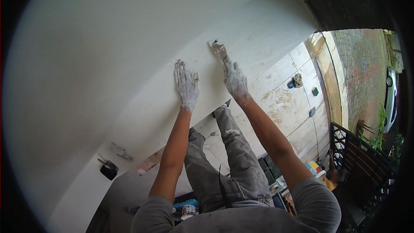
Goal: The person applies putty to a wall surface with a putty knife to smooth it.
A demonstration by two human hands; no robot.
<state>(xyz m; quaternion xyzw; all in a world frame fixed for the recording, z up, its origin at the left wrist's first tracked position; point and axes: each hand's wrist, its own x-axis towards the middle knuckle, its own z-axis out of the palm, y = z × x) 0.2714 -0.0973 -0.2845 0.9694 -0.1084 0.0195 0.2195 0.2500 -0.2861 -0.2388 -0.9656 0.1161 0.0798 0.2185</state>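
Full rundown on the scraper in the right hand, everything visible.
The scraper is a flat hand tool, wider toward its far end, which has a pale, straight edge with a dark spot behind it. Its body looks brownish grey, smeared with whitish residue; the material is unclear. It points up and slightly left in the picture, its near end gripped by the right hand, which hides most of the handle. The far end appears to lie against the pale wall, though exact contact can't be confirmed.

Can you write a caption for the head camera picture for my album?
Left hand flat against the pale wall, right hand holding a scraper, both dusted white.
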